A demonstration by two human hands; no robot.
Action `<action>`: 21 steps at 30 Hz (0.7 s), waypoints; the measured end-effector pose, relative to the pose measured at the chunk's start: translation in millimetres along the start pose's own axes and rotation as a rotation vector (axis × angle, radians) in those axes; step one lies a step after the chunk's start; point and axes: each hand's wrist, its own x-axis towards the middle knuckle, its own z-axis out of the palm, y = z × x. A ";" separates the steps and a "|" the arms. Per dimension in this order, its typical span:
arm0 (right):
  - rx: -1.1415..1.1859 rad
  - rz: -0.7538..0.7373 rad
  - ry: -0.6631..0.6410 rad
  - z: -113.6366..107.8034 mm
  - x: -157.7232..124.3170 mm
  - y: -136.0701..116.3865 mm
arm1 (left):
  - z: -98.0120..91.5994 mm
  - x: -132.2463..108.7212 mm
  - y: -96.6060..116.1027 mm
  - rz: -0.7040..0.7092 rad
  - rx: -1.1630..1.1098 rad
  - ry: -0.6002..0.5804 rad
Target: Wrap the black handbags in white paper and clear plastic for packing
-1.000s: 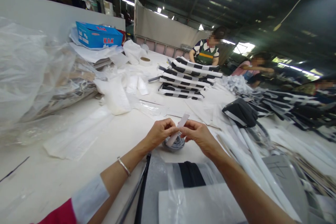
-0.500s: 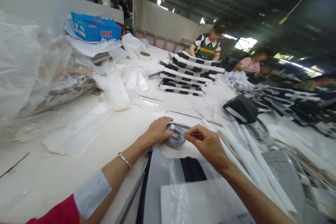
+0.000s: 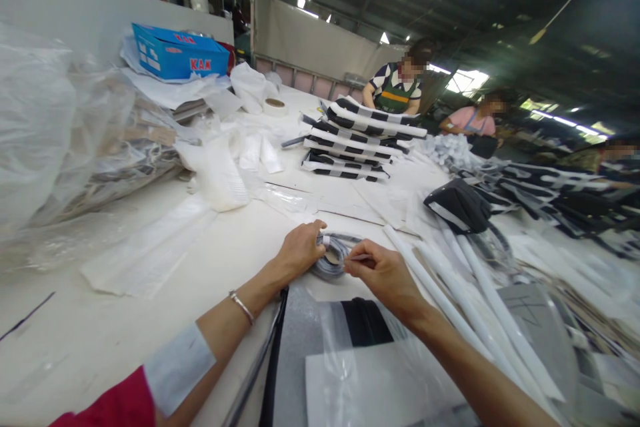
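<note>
Coil (image 3: pixel 327 272) on the white desk (image 3: pixel 130 327), one hand at each side

We have the coil, grey and loosely wound, lying flat on the desk just beyond a grey panel (image 3: pixel 294 340). Our left hand (image 3: pixel 299 252) takes its left edge between the thumb and the bent fingers. Our right hand (image 3: pixel 386 273) pinches a thin strip (image 3: pixel 359 257), and its fingertips are at the right side of the coil. One small white band (image 3: pixel 327 240) sits across the far part of the coil; whether it belongs to the same strip, we cannot tell.

Nearer to us, we see a black band (image 3: pixel 367 322) and a white sheet (image 3: pixel 385 380), with clear plastic around them. Long white tubes (image 3: pixel 475 293) lie to the right of our right hand, and beyond their far ends stands a dark folded piece (image 3: pixel 460 207). Farther away, striped bundles (image 3: pixel 365 140) are piled up, and behind them we see a person (image 3: pixel 395 97) in a green apron. At the far left there are a tape roll (image 3: pixel 275 104), a blue box (image 3: pixel 180 57) marked KAM and big plastic bags (image 3: pixel 40 113).
</note>
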 end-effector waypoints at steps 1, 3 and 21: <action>-0.001 0.004 0.000 -0.1 -0.2 -3.0 | -0.1 -0.4 0.2 0.009 -0.001 0.017; -0.010 0.000 0.007 0.3 -0.4 -7.7 | 0.2 -1.3 0.3 0.037 -0.002 0.051; -0.687 -0.756 0.160 29.4 38.7 23.8 | 2.6 -3.5 0.2 0.142 -0.003 0.138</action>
